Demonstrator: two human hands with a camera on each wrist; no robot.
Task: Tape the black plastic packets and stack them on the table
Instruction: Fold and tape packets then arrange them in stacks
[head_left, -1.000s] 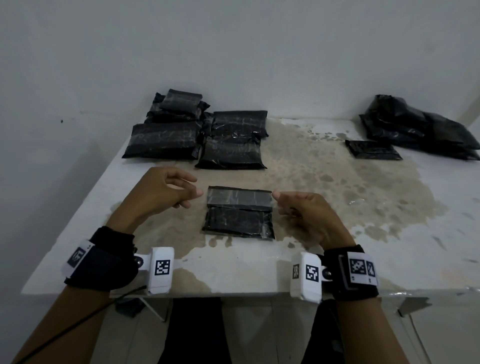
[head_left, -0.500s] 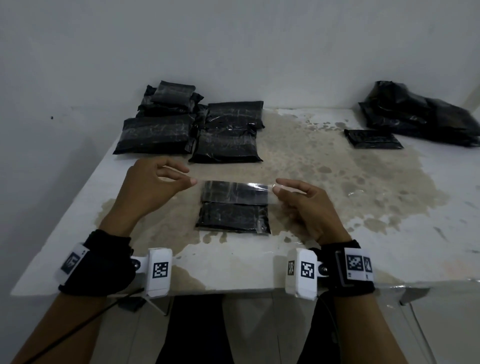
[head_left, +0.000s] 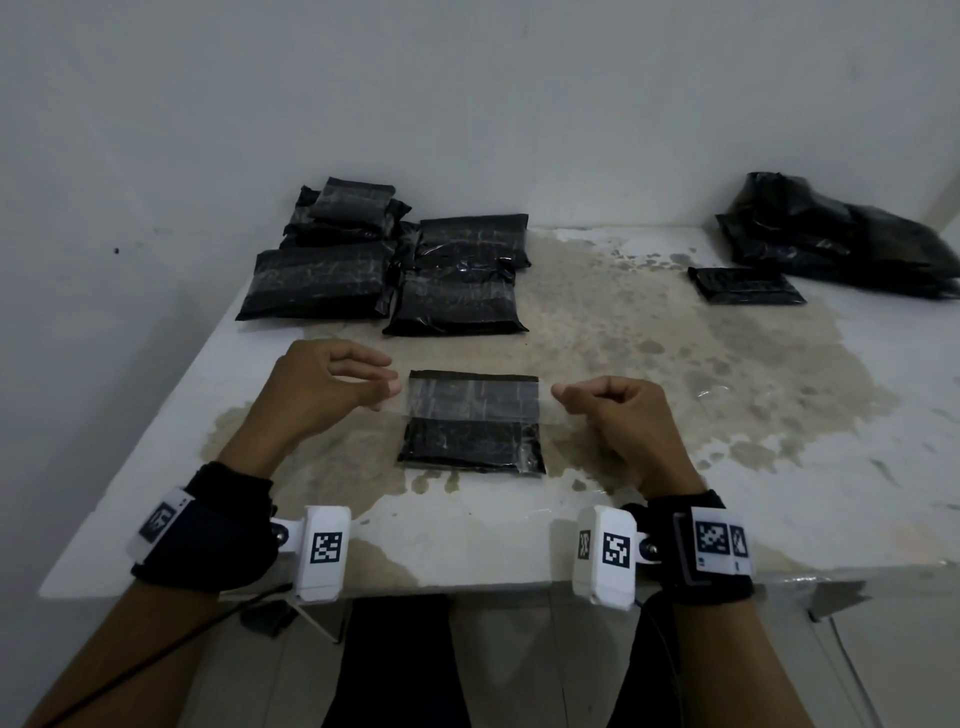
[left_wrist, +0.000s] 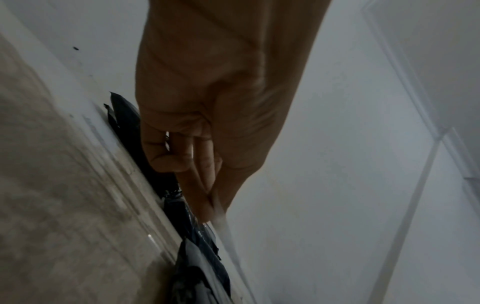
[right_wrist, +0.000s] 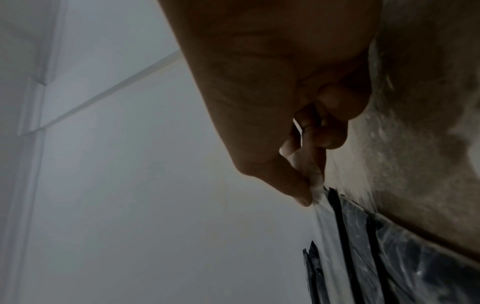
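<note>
A flat black plastic packet (head_left: 470, 444) lies on the table in front of me. A wide strip of clear tape (head_left: 472, 397) is stretched over its far half. My left hand (head_left: 332, 384) pinches the strip's left end between thumb and forefinger, just left of the packet. My right hand (head_left: 608, 410) pinches the right end, just right of the packet. In the left wrist view the left hand (left_wrist: 207, 205) pinches the tape (left_wrist: 223, 224). The right wrist view shows the right hand (right_wrist: 309, 191) pinching the tape (right_wrist: 324, 222) beside the packet (right_wrist: 389, 246).
Several taped black packets (head_left: 395, 270) are piled at the table's far left. More black packets and bags (head_left: 831, 244) lie at the far right, one small packet (head_left: 745, 285) in front of them. The white table (head_left: 779, 467) is stained, against a white wall.
The tape strip was stretched between both hands over the packet and has come down over its far half. Both hands keep pinching its ends.
</note>
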